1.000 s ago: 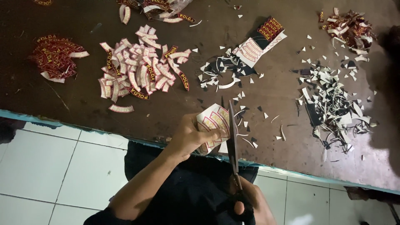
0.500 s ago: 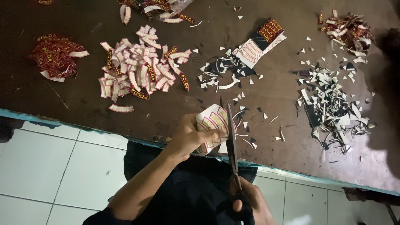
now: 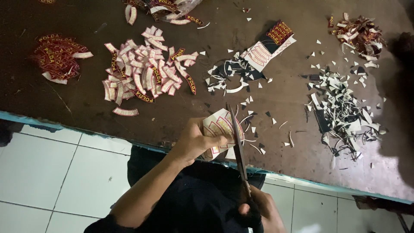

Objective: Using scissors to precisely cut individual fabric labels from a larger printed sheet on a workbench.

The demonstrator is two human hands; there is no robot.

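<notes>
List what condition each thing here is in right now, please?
White backing sheet of curved patches: held up, partly cut.
Long steel scissors: blades nearly shut on the sheet.
Left hand: gripping the sheet.
Right hand: on the scissor handles.
Cut patches: heaped loose.
Black-and-white offcuts: scattered.

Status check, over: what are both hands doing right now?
Left hand grips patch sheet. Right hand works scissors, blades across sheet. Offcut scraps and cut patches on table, nothing blocking.

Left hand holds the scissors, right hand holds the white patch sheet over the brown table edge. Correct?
Hands are swapped. In the head view the left hand holds the white patch sheet and the right hand holds the scissors, over the brown table edge.
</notes>
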